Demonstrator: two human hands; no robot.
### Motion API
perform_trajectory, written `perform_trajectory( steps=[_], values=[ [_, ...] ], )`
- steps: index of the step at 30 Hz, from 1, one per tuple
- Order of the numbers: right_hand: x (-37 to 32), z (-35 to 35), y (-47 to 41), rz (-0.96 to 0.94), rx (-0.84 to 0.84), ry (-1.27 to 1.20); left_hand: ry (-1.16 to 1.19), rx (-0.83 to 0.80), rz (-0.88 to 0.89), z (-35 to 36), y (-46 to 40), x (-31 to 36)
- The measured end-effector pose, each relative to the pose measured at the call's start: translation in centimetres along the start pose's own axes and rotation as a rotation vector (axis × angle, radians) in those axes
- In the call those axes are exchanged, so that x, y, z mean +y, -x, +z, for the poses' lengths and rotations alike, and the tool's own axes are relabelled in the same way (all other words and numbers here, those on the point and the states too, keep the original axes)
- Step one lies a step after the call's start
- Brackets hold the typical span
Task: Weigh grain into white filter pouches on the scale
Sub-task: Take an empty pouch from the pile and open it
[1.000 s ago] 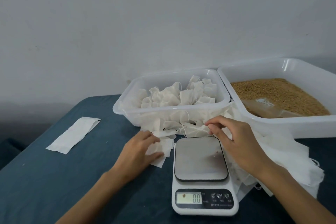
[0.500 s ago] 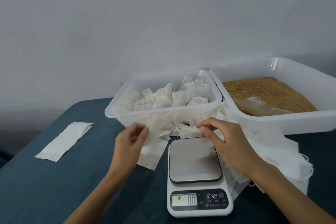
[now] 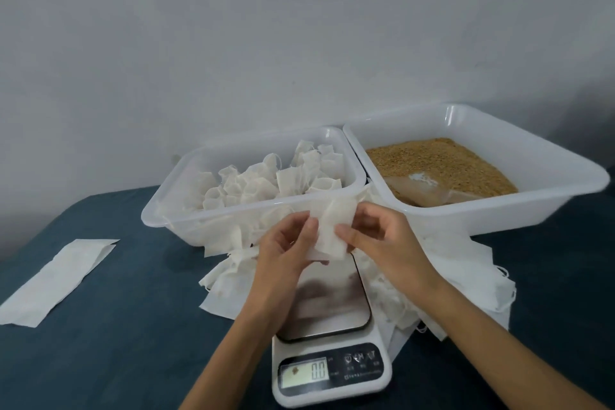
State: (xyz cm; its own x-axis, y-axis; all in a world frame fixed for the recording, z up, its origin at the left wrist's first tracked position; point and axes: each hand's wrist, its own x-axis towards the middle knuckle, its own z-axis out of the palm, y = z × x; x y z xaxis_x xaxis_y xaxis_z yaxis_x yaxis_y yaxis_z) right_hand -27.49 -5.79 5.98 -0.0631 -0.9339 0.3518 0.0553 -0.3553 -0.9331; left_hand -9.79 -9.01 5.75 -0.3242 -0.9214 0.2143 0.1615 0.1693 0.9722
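Two hands, left hand (image 3: pixel 283 256) and right hand (image 3: pixel 382 243), pinch one white filter pouch (image 3: pixel 329 236) in their fingers above the white digital scale (image 3: pixel 329 373), which reads zero.

Scale (image 3: pixel 327 356) nearest, pouch tub (image 3: pixel 213 210) behind it, grain tub (image 3: pixel 499 210) right of that.
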Motion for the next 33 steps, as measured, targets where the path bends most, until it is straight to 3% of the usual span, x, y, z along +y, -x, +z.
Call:
perform_trajectory(
  steps=[3, 7, 13, 19, 25, 31, 33],
  values=[
    [0.1, -0.1, -0.1, 0.011, 0.02, 0.01, -0.016, -0.028, 0.012, -0.7, 0.8, -0.2],
    [0.9, 0.4, 0.3, -0.055, 0.154, 0.33, -0.013, 0.012, 0.022, -0.9, 1.3, -0.4],
    [0.9, 0.6, 0.3, -0.03, 0.023, 0.068, -0.11, 0.014, 0.069, -0.5, 1.7, 0.1],
    [0.5, 0.4, 0.5, -0.092, 0.188, 0.134, -0.098, 0.202, 0.096, -0.9, 1.3, 0.2],
    [0.6, 1.2, 0.8, 0.015, 0.019, 0.169, -0.169, 0.013, 0.102, -0.4, 1.9, -0.1],
    [0.5, 0.1, 0.2, 0.07, 0.108, -0.043, 0.096, 0.096, -0.025, -0.9, 1.2, -0.3],
    [0.5, 0.0, 0.2, 0.098, 0.106, -0.104, 0.078, 0.174, -0.029, -1.2, 1.0, -0.4]
  ],
)
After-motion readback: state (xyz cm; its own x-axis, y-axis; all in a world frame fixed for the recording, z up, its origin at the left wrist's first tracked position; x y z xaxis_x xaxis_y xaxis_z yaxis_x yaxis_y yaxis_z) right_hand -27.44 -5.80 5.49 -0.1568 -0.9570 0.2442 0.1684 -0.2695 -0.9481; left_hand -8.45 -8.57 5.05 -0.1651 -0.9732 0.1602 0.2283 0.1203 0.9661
